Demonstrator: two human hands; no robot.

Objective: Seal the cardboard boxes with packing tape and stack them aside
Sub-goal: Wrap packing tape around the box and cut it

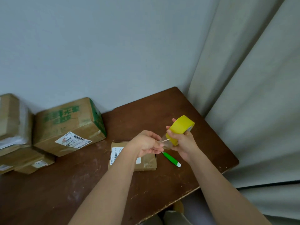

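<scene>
Soft, even light (edges warped), slight blur

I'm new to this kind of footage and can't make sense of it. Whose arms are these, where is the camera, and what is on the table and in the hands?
There is no machine here: a person wears one wide-angle camera on the head, looking down at their own arms. The right hand grips a yellow roll of packing tape. The left hand pinches the clear tape end pulled from it. Below them, on the brown table, lies a small flat cardboard box, with a green-handled tool beside it, probably a cutter. At the left sit a big box with green print and more boxes, some piled up.
</scene>
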